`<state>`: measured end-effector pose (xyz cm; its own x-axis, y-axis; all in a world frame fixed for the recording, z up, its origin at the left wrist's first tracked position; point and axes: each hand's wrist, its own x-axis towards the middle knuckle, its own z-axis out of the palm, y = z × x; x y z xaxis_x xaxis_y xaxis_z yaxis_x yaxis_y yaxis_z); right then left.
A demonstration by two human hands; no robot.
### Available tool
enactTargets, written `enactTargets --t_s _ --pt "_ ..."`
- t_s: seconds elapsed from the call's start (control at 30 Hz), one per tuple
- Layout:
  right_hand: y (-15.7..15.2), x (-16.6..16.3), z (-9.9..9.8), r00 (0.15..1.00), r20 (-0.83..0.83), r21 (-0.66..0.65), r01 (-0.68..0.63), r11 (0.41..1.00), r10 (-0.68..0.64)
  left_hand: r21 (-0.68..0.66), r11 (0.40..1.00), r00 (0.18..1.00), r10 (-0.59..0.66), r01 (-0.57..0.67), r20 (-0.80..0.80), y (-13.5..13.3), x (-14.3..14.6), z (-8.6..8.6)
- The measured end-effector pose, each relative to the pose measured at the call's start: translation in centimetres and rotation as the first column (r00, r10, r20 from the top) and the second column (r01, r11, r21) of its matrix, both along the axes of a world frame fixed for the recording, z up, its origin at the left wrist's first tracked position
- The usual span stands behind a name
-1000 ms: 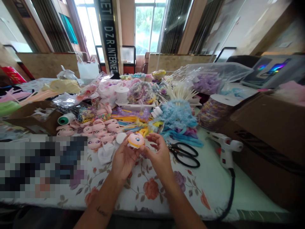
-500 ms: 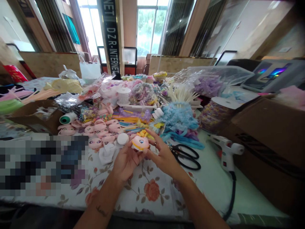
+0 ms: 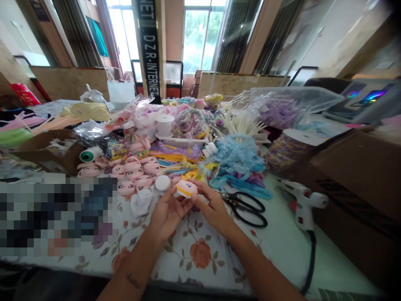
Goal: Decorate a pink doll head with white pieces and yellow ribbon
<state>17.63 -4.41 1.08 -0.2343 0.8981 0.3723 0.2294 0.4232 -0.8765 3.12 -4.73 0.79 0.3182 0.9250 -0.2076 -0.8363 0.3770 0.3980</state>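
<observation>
Both hands hold one small pink doll head [image 3: 187, 187] with a painted eye and a yellow-orange strip along its lower edge. My left hand [image 3: 169, 211] cups it from the left and below, fingers curled against it. Gripping it from the right, my right hand [image 3: 214, 205] has its thumb near the strip and its fingers behind. To the left lie several similar pink doll heads [image 3: 134, 174]. Close to my left hand are a round white lid-like disc [image 3: 163, 183] and a crumpled white piece [image 3: 142, 202]. Black-handled scissors [image 3: 247, 207] rest right of my right hand.
A white glue gun [image 3: 303, 202] with a cord and a brown cardboard box [image 3: 354, 175] stand at the right. Blue fluffy yarn [image 3: 239, 154] and a ribbon spool [image 3: 164, 125] lie behind the hands. An open carton [image 3: 52, 152] sits at the left, on the floral tablecloth [image 3: 175, 263].
The doll head has been tilted and turned, so its eye shows less. My right fingers, raised and spread before, have closed in around it. The view has shifted slightly.
</observation>
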Motion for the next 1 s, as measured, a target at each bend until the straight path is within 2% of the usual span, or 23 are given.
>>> enactTargets --t_s 0.5,0.6,0.73,0.87,0.93,1.0 --pt "-0.83 0.10 -0.05 0.990 -0.135 -0.099 0.018 0.995 -0.031 0.004 0.999 0.994 -0.033 0.033 -0.103 -0.27 -0.13 0.06" --pt "-0.97 0.05 0.10 0.990 -0.130 -0.084 0.040 0.996 -0.051 0.010 1.000 0.990 0.031 -0.029 -0.139 -0.20 -0.12 0.04" --pt "-0.95 0.03 0.26 0.991 -0.123 -0.095 0.049 0.994 -0.061 0.075 0.978 0.961 0.205 -0.194 -0.187 0.02 0.09 -0.28" --pt "-0.76 0.26 0.10 0.992 -0.093 -0.089 0.081 0.993 -0.089 0.148 0.936 0.885 0.349 -0.318 -0.307 0.08 0.28 -0.57" --pt "-0.62 0.42 -0.13 0.992 -0.090 -0.071 0.083 0.994 -0.089 0.230 0.909 0.781 0.418 -0.349 -0.464 -0.06 0.34 -0.34" --pt "-0.45 0.60 -0.38 0.991 -0.112 -0.077 0.063 0.995 -0.071 0.340 0.877 0.627 0.480 -0.339 -0.613 -0.28 0.43 0.28"
